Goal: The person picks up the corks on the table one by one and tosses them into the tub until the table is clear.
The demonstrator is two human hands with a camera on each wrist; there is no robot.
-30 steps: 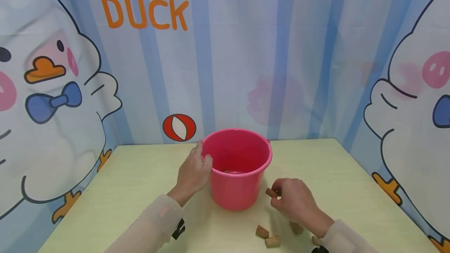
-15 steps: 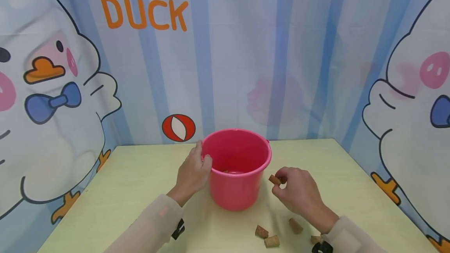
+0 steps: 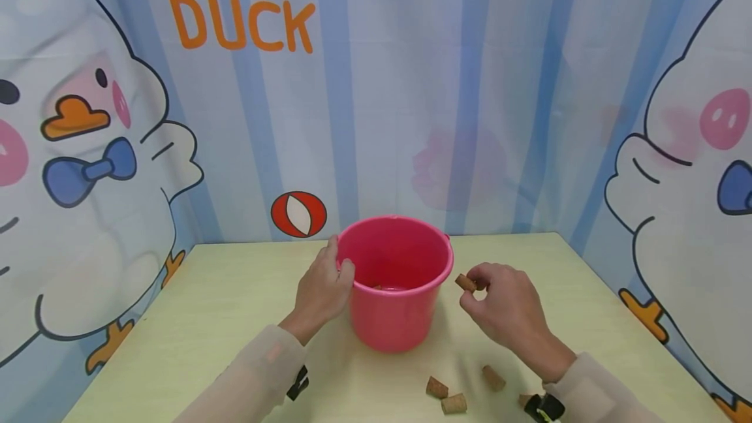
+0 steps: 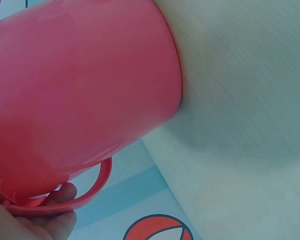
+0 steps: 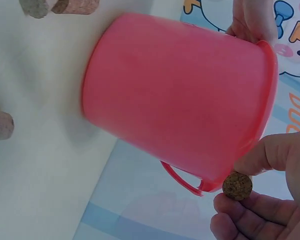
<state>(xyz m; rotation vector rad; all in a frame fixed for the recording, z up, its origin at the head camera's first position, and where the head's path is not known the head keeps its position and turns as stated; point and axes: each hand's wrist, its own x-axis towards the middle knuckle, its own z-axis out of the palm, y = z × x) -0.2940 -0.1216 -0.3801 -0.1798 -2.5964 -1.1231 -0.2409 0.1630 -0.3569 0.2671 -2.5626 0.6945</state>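
A pink plastic bucket [image 3: 392, 318] stands upright on the table. My left hand [image 3: 323, 286] grips its left rim, and in the left wrist view the fingers [image 4: 62, 225] curl round the bucket's handle [image 4: 97, 187]. Off the bucket's right side, about level with the rim in the head view, my right hand [image 3: 508, 305] pinches a cork [image 3: 466, 282] between thumb and fingers. The right wrist view shows that cork's round speckled end [image 5: 237, 186] close by the rim. Deep inside the bucket, a small brownish bit shows; most of the floor is hidden.
Several corks lie on the pale table [image 3: 235, 318] in front of the bucket: a darker cork [image 3: 437, 387], a lighter cork [image 3: 454, 403] and another cork [image 3: 493, 377]. One more is partly hidden by the right wrist. A duck-print curtain [image 3: 399, 83] hangs behind.
My right hand has risen beside the bucket with the cork in its pinch, drifting slightly right, uncovering a cork on the table. The left hand and bucket keep their place.
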